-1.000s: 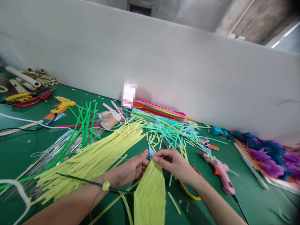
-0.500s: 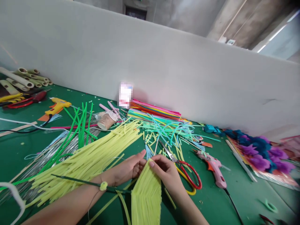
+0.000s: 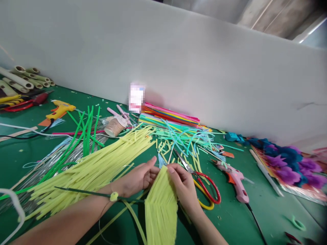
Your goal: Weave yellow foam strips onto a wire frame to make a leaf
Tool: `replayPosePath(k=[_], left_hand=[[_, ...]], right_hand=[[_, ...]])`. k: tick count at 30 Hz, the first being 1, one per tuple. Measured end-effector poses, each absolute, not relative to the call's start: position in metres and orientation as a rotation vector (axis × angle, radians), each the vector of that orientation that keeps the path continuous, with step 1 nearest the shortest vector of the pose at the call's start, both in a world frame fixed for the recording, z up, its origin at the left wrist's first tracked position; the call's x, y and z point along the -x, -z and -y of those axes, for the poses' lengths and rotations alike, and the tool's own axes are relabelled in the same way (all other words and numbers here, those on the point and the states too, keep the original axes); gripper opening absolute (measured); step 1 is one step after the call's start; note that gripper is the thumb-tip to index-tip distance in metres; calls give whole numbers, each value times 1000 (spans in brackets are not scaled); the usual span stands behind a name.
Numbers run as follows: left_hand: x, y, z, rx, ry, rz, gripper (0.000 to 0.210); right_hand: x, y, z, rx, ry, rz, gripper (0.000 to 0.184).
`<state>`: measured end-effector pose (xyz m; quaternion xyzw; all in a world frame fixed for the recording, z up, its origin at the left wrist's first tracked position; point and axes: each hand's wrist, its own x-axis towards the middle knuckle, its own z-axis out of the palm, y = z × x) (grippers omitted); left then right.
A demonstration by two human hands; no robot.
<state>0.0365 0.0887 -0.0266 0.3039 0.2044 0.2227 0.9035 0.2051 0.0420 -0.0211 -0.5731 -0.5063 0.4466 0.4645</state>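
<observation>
A flat panel of yellow-green pipe cleaners (image 3: 161,207) laid side by side, with a bent crease across it, hangs between my hands. My right hand (image 3: 182,183) pinches its top edge between thumb and fingers. On the other side, my left hand (image 3: 139,177) has its thumb raised and its fingers curled against the panel's back; their tips are hidden. A dark green stem (image 3: 84,191) with a small yellow bead-like piece (image 3: 113,196) crosses my left forearm and meets the panel's left side. Loose yellow pipe cleaners (image 3: 87,166) lie in a large bundle to the left.
Scissors (image 3: 208,187) with red and yellow handles lie right of my right hand, beside a pink glue gun (image 3: 236,178). Farther left are a yellow glue gun (image 3: 60,109), a twine spool (image 3: 114,126) and bamboo tubes (image 3: 30,78). Coloured pipe cleaners (image 3: 171,115) line the white partition (image 3: 204,68).
The view has tipped slightly downward, so the table's contents sit higher in the picture. Both hands keep nearly the same grip on the panel.
</observation>
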Motion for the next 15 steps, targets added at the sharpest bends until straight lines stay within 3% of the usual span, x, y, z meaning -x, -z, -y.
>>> replayPosePath(k=[11, 15], left_hand=[[-29, 21, -101, -354, -810, -385, 58], [-29, 23, -101, -354, -808, -373, 56]], right_hand=[[-223, 17, -41, 1333, -1495, 1199, 59], [-227, 12, -39, 1285, -1689, 1299, 49]])
